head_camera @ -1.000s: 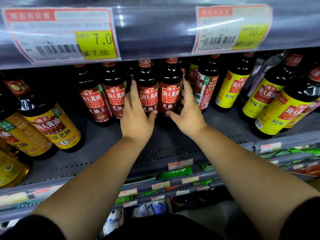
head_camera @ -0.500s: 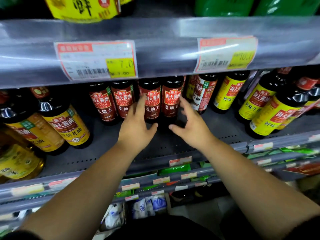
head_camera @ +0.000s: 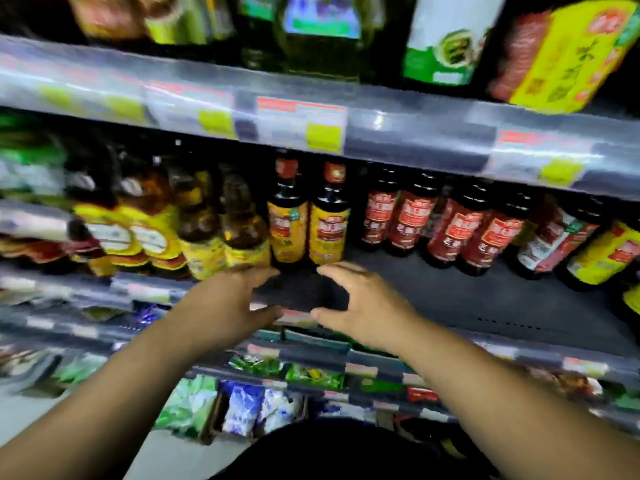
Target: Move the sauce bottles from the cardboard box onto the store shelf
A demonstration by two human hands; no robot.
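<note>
Several dark sauce bottles with red labels (head_camera: 446, 223) stand in a row on the grey store shelf (head_camera: 485, 299), right of centre. Two dark bottles with yellow labels (head_camera: 306, 223) stand side by side just beyond my fingertips. My left hand (head_camera: 228, 303) and my right hand (head_camera: 363, 306) hover over the shelf's front edge, a gap between them, fingers loosely spread and holding nothing. Neither hand touches a bottle. The cardboard box is out of view. The picture is blurred by motion.
More yellow-labelled bottles (head_camera: 207, 237) crowd the shelf at the left and a yellow one (head_camera: 602, 254) stands at the far right. A shelf with price tags (head_camera: 301, 123) hangs above. Lower shelves hold green and blue packets (head_camera: 242, 407). Bare shelf lies in front of the red bottles.
Both hands have come off the red-labelled bottles and pulled back to the shelf's front edge. The view has swung left, so the red bottles now sit to the right.
</note>
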